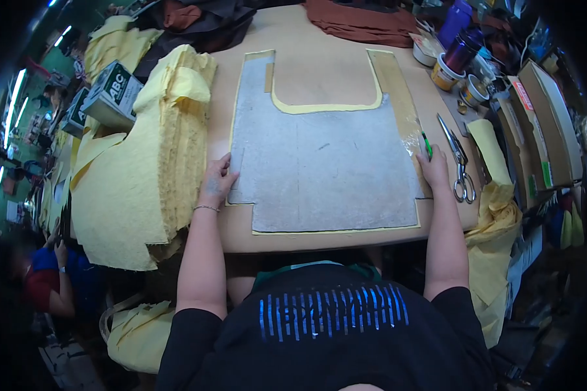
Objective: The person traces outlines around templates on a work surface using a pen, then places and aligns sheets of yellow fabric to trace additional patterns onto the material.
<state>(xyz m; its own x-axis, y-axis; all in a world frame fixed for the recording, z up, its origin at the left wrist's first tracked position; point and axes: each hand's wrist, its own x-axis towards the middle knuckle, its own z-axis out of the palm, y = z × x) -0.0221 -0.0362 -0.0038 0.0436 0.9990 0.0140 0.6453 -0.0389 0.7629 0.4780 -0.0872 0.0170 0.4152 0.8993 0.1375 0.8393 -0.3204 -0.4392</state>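
Observation:
A grey pattern template [332,163] with a deep cut-out at its far side lies flat on the table. Yellow fabric [336,231] shows as a narrow border beneath its edges. My left hand [218,181] rests at the template's left edge, thumb and fingers apart. At the right edge, my right hand [436,168] is closed around a green pen [427,144], its tip pointing away from me. Brown tape [390,78] covers the template's right arm. Large metal scissors [458,156] lie just right of my right hand, blades pointing away.
A thick stack of yellow fabric [137,176] stands to the left, beside ABC tins [113,94]. Dark and brown cloth [362,23] lies at the far edge. Tubs [447,72] and cardboard boxes [544,124] crowd the right. Another person [49,277] sits at lower left.

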